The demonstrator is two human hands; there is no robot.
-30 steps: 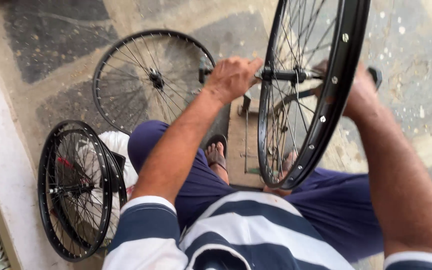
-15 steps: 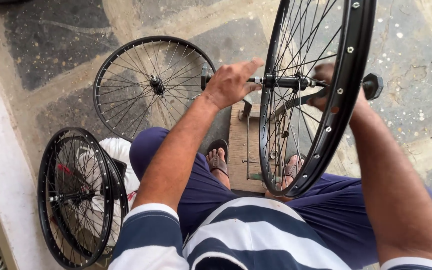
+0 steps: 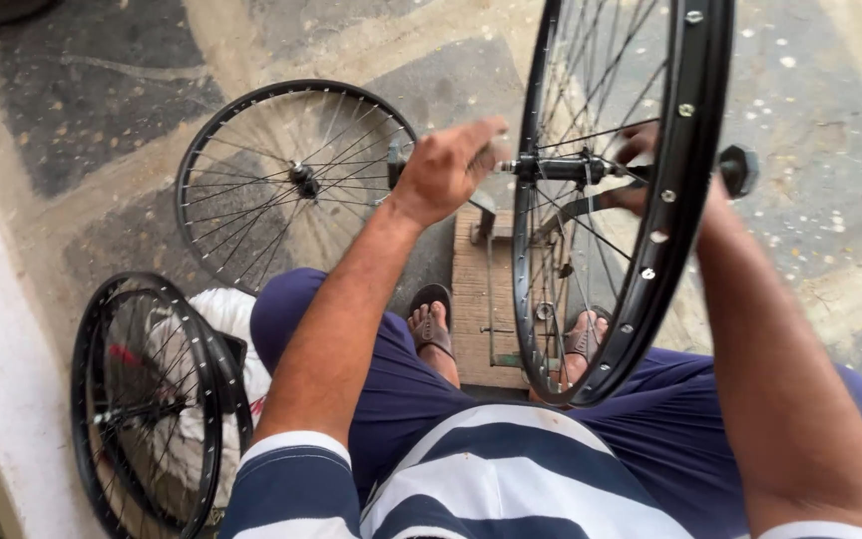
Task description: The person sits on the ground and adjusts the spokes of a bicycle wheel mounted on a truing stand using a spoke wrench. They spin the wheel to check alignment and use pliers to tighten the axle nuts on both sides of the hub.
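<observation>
Head view: black bicycle rim (image 3: 685,200) held upright over the lap and a wooden stand (image 3: 476,299). Left hand (image 3: 446,170), fingers closed on the axle's left end; right hand (image 3: 641,165) behind spokes, grip unclear. Spare wheel (image 3: 291,180) flat on floor; two more wheels (image 3: 147,409) lower left.

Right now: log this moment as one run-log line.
left hand grips axle end | right hand behind spokes at hub | black wheel upright on wooden stand | spare wheel flat on floor
</observation>
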